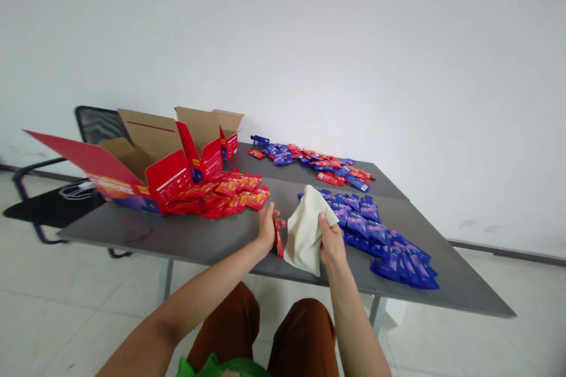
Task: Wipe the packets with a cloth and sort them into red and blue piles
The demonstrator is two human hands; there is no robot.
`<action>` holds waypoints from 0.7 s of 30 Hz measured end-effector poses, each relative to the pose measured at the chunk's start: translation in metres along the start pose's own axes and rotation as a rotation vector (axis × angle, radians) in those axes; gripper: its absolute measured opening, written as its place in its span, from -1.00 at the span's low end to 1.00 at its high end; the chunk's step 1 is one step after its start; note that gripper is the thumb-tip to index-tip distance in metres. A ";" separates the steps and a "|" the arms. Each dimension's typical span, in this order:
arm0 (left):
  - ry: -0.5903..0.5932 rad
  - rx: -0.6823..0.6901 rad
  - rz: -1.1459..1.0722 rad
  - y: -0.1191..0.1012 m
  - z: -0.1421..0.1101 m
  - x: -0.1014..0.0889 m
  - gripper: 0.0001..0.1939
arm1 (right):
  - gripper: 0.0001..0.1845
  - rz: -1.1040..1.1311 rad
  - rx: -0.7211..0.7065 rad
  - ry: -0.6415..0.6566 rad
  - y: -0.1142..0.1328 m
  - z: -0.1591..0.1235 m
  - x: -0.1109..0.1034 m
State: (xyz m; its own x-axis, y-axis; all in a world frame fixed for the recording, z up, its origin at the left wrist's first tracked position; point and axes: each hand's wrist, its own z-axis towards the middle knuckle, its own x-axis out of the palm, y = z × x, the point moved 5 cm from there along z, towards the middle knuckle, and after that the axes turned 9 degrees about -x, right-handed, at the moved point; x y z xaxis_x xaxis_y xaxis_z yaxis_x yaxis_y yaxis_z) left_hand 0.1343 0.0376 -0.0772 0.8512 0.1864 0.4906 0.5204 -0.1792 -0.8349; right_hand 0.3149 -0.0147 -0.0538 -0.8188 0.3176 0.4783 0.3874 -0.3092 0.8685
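My left hand (267, 227) is closed on a red packet (278, 238), seen almost edge-on, near the front of the grey table. Just to its right, my right hand (331, 238) pinches a cream-coloured cloth (307, 232) between thumb and fingers; the cloth hangs in folds down to the table's front edge. Whether the cloth is a bag or a flat piece I cannot tell. A heap of red packets (230, 193) lies left of my left hand. Blue packets (367, 224) lie in overlapping rows behind and to the right of my right hand.
Open red cardboard boxes (170, 179) stand along the left side of the grey table (207, 241), flaps up. Mixed red and blue packets (318, 162) are scattered at the back by the wall. A black chair (44, 206) stands to the left, with a white cable on its seat.
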 end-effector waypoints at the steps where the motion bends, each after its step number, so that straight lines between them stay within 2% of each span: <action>1: -0.045 0.137 0.138 -0.003 -0.002 0.000 -0.66 | -0.48 -0.012 0.010 0.019 -0.002 -0.002 0.000; 3: -0.152 0.395 0.496 -0.013 -0.009 0.000 -0.59 | -0.47 -0.037 0.008 0.051 -0.006 -0.008 0.003; 5: -0.210 0.572 0.800 -0.025 -0.015 0.001 -0.54 | -0.48 -0.058 -0.014 0.091 -0.008 -0.012 0.009; 8: -0.193 0.702 1.035 -0.041 -0.024 -0.003 -0.49 | -0.51 -0.063 -0.019 0.159 -0.009 -0.018 0.021; 11: -0.185 0.659 1.176 -0.050 -0.032 -0.019 -0.44 | -0.50 -0.053 -0.010 0.197 -0.008 -0.022 0.030; 16: -0.381 0.629 1.299 -0.057 -0.063 -0.054 -0.54 | -0.46 -0.081 -0.110 0.260 0.001 -0.026 0.037; 18: -0.432 0.643 1.377 -0.054 -0.077 -0.062 -0.55 | -0.46 -0.138 -0.153 0.312 0.004 -0.028 0.038; 21: -0.424 0.586 1.567 -0.038 -0.090 -0.068 -0.54 | -0.46 -0.291 -0.217 0.418 0.009 -0.030 0.037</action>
State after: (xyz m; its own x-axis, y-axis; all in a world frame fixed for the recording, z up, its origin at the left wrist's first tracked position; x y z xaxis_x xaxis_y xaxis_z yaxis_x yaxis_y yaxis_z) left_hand 0.0628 -0.0551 -0.0561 0.3577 0.4305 -0.8287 -0.8951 -0.0947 -0.4356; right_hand 0.2754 -0.0332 -0.0320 -0.9947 0.0481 0.0914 0.0598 -0.4531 0.8895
